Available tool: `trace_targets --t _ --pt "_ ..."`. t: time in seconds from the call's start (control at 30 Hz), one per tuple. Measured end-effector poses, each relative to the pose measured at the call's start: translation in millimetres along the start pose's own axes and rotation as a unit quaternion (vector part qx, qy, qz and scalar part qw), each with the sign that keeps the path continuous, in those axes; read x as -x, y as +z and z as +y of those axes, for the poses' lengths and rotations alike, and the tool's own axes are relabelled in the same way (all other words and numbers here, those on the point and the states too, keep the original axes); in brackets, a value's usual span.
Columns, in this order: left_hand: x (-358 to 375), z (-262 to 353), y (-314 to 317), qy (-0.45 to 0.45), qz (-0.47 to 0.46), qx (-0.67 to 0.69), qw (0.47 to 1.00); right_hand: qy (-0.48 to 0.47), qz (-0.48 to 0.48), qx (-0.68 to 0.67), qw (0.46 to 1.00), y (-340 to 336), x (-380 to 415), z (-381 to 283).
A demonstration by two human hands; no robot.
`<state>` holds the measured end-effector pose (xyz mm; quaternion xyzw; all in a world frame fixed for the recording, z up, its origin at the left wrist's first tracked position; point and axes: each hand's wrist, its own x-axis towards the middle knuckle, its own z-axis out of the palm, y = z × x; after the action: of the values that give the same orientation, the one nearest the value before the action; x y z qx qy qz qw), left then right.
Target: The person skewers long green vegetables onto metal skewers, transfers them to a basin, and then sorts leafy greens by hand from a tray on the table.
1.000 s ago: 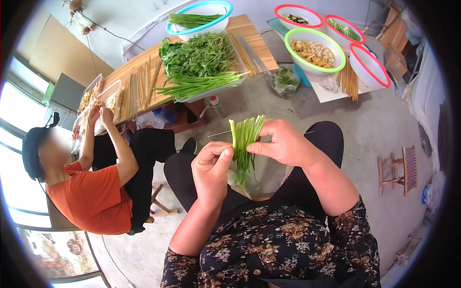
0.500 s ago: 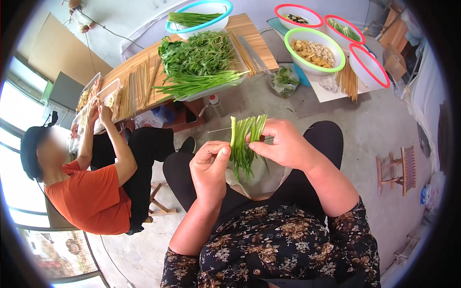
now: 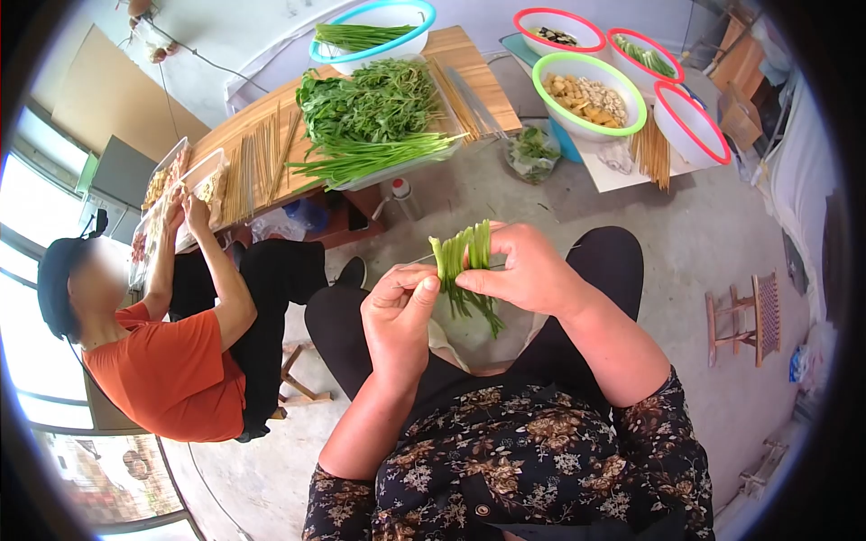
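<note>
Over my lap, a folded bundle of green chives (image 3: 463, 252) is held between both hands, its leaf ends hanging down. My left hand (image 3: 397, 316) pinches at the bundle's left side, thumb against fingers, where a thin skewer (image 3: 418, 261) shows. My right hand (image 3: 528, 270) is closed on the right side of the chives, its thumb lying across their front. Thin skewer ends seem to stick out near both hands; how far they pass through the chives is hidden by my fingers.
A wooden table (image 3: 271, 99) ahead bears a tray of leafy greens (image 3: 370, 99), long chives (image 3: 379, 158) and skewers (image 3: 262, 158). Bowls, including a green-rimmed bowl (image 3: 548, 104), stand at right. A person in an orange shirt (image 3: 180, 370) sits left, and a small stool (image 3: 744, 318) stands right.
The chive bundle has drawn closer together between my hands. My right hand has shifted slightly left, and my left hand slightly right. The co-worker's hands have barely moved.
</note>
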<state>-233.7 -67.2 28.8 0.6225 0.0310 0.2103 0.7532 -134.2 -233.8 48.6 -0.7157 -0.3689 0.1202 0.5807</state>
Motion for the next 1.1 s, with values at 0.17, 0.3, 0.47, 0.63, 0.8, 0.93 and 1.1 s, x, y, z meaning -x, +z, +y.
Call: trace_targets --t 0.17,0.3,0.47,0.63,0.8,0.93,1.1 --pt "0.4 0.7 -4.1 -0.009 0.01 -0.008 1.0 0.021 0.012 -0.004 1.0 -3.3 1.8 -2.0" --pt "0.3 -1.5 -3.9 -0.018 -0.003 -0.001 1.0 -0.008 0.018 0.016 1.0 -1.7 0.4 -4.1" --pt "0.9 -4.1 -3.4 -0.01 -0.01 -0.006 1.0 0.021 0.027 0.019 0.999 -1.7 2.6 -0.6" --pt "-1.1 -8.4 -14.2 -0.028 0.037 0.031 0.998 -0.038 0.024 0.145 0.988 -14.8 11.4 3.9" --pt "-3.0 -2.2 -7.4 -0.063 0.033 0.089 0.993 -0.025 0.035 0.18 0.983 -16.4 21.7 -10.2" --pt "0.1 -9.3 -12.0 -0.027 -0.017 0.015 0.999 -0.056 0.057 0.227 0.971 -15.5 25.0 -20.0" --pt "4.2 -7.5 -14.9 -0.026 -0.011 0.008 1.0 -0.119 0.088 0.28 0.949 -17.8 27.9 -27.0"
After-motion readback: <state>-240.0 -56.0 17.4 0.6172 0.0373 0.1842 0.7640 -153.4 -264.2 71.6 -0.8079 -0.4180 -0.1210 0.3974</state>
